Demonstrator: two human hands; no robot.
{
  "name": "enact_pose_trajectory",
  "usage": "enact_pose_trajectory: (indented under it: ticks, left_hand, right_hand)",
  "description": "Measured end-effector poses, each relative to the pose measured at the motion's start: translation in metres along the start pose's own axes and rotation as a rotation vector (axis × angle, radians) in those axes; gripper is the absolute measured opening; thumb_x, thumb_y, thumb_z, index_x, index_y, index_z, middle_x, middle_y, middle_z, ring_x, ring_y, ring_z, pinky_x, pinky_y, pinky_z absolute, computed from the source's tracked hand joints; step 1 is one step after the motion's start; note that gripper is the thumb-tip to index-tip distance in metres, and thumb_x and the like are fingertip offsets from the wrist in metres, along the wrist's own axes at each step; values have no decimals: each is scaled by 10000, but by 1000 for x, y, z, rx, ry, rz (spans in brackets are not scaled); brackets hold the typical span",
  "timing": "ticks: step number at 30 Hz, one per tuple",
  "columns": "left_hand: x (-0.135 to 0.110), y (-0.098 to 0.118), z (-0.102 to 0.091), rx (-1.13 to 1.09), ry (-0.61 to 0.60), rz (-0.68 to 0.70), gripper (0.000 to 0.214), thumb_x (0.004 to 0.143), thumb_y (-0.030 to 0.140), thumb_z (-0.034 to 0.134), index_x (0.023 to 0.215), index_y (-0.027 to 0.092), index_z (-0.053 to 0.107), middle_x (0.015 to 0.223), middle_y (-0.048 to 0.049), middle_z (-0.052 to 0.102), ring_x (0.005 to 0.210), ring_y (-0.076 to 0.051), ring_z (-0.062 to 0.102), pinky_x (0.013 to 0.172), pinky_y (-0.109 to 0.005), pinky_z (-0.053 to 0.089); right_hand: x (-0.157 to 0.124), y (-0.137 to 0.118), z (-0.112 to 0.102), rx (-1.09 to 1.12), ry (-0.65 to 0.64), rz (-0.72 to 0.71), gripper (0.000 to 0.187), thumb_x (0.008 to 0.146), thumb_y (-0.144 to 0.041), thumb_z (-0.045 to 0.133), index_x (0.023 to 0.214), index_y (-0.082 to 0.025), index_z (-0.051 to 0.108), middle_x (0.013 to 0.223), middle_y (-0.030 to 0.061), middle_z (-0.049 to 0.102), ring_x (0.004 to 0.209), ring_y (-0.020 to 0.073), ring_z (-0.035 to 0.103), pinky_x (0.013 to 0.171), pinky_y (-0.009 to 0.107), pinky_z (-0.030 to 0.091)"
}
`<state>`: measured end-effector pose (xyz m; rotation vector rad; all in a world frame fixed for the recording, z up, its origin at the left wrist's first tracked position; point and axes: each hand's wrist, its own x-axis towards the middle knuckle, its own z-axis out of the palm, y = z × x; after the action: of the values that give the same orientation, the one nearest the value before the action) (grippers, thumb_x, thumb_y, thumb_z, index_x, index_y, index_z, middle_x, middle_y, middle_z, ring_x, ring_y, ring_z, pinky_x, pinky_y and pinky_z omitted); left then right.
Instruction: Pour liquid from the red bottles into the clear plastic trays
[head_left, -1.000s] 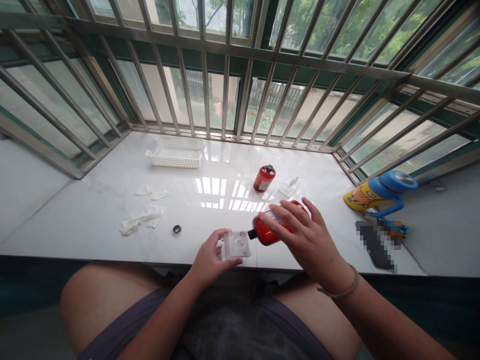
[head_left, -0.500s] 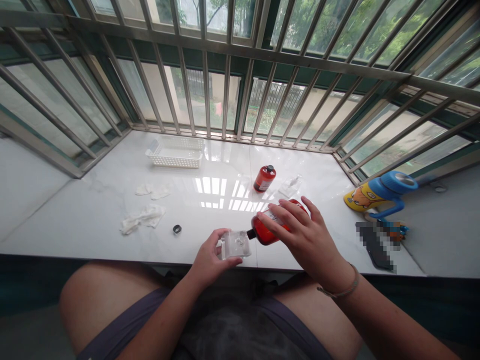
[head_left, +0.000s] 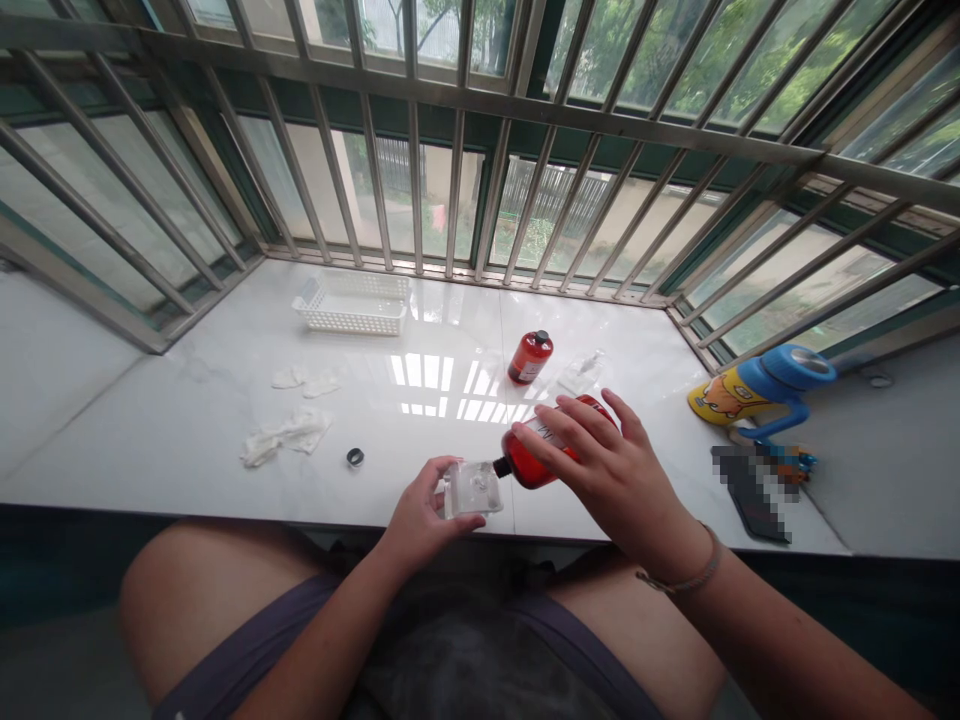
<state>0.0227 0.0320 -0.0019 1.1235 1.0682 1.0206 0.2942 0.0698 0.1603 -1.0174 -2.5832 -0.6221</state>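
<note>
My left hand (head_left: 429,515) grips a small clear plastic container (head_left: 474,488) by its sides, close to the counter's front edge. In my right hand (head_left: 600,460) is a red bottle (head_left: 531,458) with a white label, tipped so that its black neck points left and down at the container's right rim. My fingers lie over the top of the bottle and hide part of the label. A small black ring-shaped cap (head_left: 355,458) lies on the counter to the left of my left hand.
A second red bottle (head_left: 530,358) stands behind, beside a clear plastic piece (head_left: 581,372). Crumpled white tissues (head_left: 289,437) and a white basket (head_left: 352,318) are at left. A yellow and blue water bottle (head_left: 757,385) and a dark phone (head_left: 750,500) lie right. Metal bars (head_left: 480,100) line the window.
Almost nothing differs. Both hands, the tilted red bottle and the clear container keep their places; the view has shifted very slightly.
</note>
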Motion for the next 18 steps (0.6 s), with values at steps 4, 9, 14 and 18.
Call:
enact_pose_trajectory:
  ticks: [4,9,14,18]
  left_hand:
    - [0,0,1,-22,2,-18,802,692,390,1017,1351,252,581,1372,-104,690,1173,-317,753,972,-429,655]
    - [0,0,1,-55,-8,-26,804,689,378,1022,1345,264,571,1384,-95,675,1180,-315,751,966,-420,654]
    - [0,2,1,-69,-9,-18,799,688,372,1022,1337,260,570,1365,-93,680,1171,-314,752,950,-411,653]
    - [0,2,1,-65,-8,-17,797,683,365,1024,1333,258,574,1362,-93,683,1164,-312,750,946,-410,649]
  right_hand:
    - [2,1,-1,-13,7,-20,511,1049,-82,621,1510,-303,629,1453,45,740,1388,314,632,1316,615,299]
    - [4,1,-2,-31,0,-39,531,1040,-77,626,1517,-312,622,1460,41,738,1388,300,637,1330,613,290]
    - [6,2,-3,-30,4,-55,530,1035,-73,641,1512,-303,630,1462,47,735,1380,297,646,1348,610,258]
    - [7,2,-3,-26,16,-68,537,1023,-68,658,1508,-297,632,1457,54,737,1383,293,647,1355,611,247]
